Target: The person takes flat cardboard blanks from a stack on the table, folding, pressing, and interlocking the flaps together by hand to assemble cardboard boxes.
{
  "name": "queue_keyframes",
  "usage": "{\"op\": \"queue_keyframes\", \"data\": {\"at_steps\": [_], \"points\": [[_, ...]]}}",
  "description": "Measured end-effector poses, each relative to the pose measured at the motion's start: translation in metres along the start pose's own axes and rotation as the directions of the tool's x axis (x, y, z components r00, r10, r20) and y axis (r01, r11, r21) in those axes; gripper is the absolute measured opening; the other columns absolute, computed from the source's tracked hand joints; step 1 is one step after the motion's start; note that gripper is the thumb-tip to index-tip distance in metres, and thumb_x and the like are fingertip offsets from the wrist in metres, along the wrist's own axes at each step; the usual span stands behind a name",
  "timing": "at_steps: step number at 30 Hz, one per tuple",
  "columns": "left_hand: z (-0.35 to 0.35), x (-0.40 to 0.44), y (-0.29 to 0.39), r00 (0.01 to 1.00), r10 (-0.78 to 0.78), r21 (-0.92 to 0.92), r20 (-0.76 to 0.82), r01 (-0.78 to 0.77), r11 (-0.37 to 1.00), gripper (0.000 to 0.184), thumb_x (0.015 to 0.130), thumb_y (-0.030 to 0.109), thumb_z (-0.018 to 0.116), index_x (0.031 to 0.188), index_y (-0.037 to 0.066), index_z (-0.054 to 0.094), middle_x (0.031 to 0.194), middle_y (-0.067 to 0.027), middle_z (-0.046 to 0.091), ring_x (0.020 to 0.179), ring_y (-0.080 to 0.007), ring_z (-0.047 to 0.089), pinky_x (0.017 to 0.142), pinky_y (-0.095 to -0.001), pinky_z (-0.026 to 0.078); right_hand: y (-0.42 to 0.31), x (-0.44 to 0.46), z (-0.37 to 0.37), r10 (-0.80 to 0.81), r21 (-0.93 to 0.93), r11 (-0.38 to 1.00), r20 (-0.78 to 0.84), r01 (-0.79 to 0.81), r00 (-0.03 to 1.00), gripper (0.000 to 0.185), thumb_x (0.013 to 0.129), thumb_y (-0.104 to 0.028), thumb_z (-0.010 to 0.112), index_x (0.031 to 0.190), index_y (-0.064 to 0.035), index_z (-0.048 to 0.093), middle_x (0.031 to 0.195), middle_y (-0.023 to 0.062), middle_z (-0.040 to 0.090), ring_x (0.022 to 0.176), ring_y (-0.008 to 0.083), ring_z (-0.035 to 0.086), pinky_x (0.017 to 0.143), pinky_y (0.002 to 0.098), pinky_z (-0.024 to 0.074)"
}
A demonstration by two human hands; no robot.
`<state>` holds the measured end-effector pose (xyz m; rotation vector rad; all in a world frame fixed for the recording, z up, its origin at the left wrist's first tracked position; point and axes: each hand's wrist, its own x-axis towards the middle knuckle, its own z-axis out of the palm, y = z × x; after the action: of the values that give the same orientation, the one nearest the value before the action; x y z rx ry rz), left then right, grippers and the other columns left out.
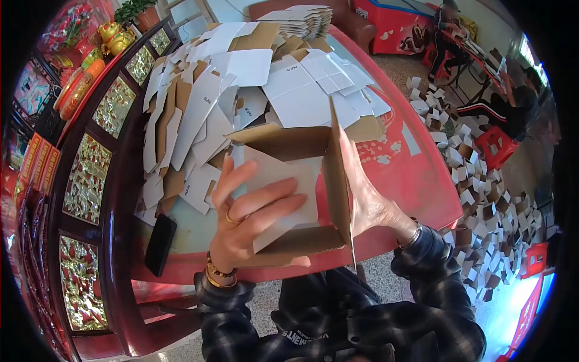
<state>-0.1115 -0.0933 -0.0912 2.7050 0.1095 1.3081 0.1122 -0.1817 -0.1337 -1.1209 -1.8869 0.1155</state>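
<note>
Lower left, dark phone (161, 245) is lying on worktop (425, 199). Left hand (253, 211) is reaching into open carton (312, 175) at centre, fingers spreading over its white panel; right hand (367, 196) is bracing the right wall, palm flat, unclenched. Steady walls, even flap pressure should be keeping corners square. Upper-centre flats (301, 90) are showing tiny print, possibly "PAP 20"; sweatshirt lettering (306, 336), bottom centre, is ending "EMENTS".

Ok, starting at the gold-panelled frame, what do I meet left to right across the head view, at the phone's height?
Gold-panelled frame, black phone, left hand, right hand, heap of small boxes on the floor.
</note>
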Motion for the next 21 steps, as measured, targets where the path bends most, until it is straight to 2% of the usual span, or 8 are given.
{"op": "queue_keyframes", "data": {"at_steps": [3,5,9,12,13,16,19,21], "points": [[-0.005,-0.003,-0.006,0.996,0.043,-0.029,0.079,-0.041,0.999,0.052,0.074,0.056,0.071,0.107,0.015,0.072,0.110,0.0007,0.067,0.124,-0.0282,0.046,0.115,-0.0531,0.023,0.000,0.002,0.002,0.011,0.079,0.997,-0.003,-0.011,1.000,0.151,0.046,-0.035,0.093,0.152,-0.0008,-0.009,0.153,0.0257,0.011,0.136,0.0399,0.026,0.113,0.0509,0.0264],[-0.003,-0.005,-0.010,0.997,0.057,-0.051,0.060,-0.054,0.997,0.053,0.075,0.058,0.066,0.105,0.015,0.073,0.107,0.0006,0.068,0.121,-0.0279,0.048,0.114,-0.0531,0.023,-0.002,0.004,0.002,0.021,0.155,0.988,-0.001,-0.021,1.000,0.149,0.047,-0.033,0.092,0.152,-0.0012,-0.009,0.153,0.0252,0.013,0.136,0.0395,0.026,0.114,0.0505,0.0258],[-0.002,-0.006,-0.013,0.998,0.026,-0.059,0.057,-0.023,0.998,0.060,0.077,0.064,0.060,0.108,0.015,0.072,0.107,-0.0018,0.069,0.121,-0.0282,0.048,0.115,-0.0531,0.023,-0.007,0.008,-0.002,0.066,0.155,0.986,0.023,-0.069,0.998,0.146,0.049,-0.032,0.091,0.153,-0.0021,-0.008,0.152,0.0244,0.014,0.138,0.0392,0.023,0.115,0.0503,0.0239],[0.007,-0.004,-0.013,0.997,-0.042,-0.162,-0.067,0.031,0.986,0.064,0.076,0.066,0.061,0.110,0.013,0.071,0.111,-0.0050,0.069,0.123,-0.0291,0.045,0.115,-0.0530,0.022,-0.006,0.008,-0.005,0.095,0.171,0.980,0.046,-0.102,0.994,0.145,0.051,-0.030,0.091,0.153,-0.0024,-0.007,0.153,0.0239,0.014,0.140,0.0394,0.021,0.116,0.0507,0.0218],[0.011,-0.007,-0.018,0.996,-0.008,-0.164,-0.084,-0.006,0.986,0.071,0.079,0.070,0.058,0.117,0.011,0.066,0.114,-0.0079,0.069,0.125,-0.0292,0.042,0.115,-0.0527,0.021,-0.004,0.008,-0.003,0.112,0.200,0.972,0.055,-0.120,0.992,0.144,0.051,-0.030,0.091,0.153,-0.0027,-0.007,0.154,0.0237,0.013,0.140,0.0395,0.020,0.116,0.0508,0.0210],[0.017,-0.010,-0.019,0.983,-0.089,-0.347,-0.161,0.028,0.937,0.075,0.082,0.070,0.056,0.123,0.007,0.059,0.114,-0.0088,0.069,0.126,-0.0294,0.041,0.114,-0.0529,0.022,-0.004,0.007,-0.003,0.155,0.249,0.953,0.076,-0.170,0.985,0.145,0.050,-0.029,0.091,0.153,-0.0037,-0.007,0.156,0.0233,0.009,0.142,0.0399,0.017,0.117,0.0515,0.0189],[0.024,-0.010,-0.018,0.950,-0.162,-0.429,-0.266,0.034,0.903,0.075,0.086,0.066,0.053,0.128,0.004,0.053,0.113,-0.0101,0.069,0.127,-0.0296,0.039,0.112,-0.0531,0.024,-0.010,0.006,-0.004,0.188,0.243,0.951,0.040,-0.192,0.981,0.148,0.048,-0.030,0.093,0.153,-0.0048,-0.008,0.157,0.0227,0.008,0.143,0.0395,0.014,0.117,0.0517,0.0177],[0.022,-0.010,-0.021,0.967,-0.123,-0.370,-0.225,0.032,0.929,0.072,0.088,0.064,0.053,0.128,0.003,0.052,0.112,-0.0109,0.069,0.127,-0.0302,0.039,0.111,-0.0528,0.024,-0.007,0.005,-0.001,0.166,0.223,0.962,-0.013,-0.159,0.986,0.152,0.046,-0.032,0.094,0.153,-0.0049,-0.010,0.156,0.0231,0.008,0.144,0.0393,0.013,0.118,0.0518,0.0169]]}}
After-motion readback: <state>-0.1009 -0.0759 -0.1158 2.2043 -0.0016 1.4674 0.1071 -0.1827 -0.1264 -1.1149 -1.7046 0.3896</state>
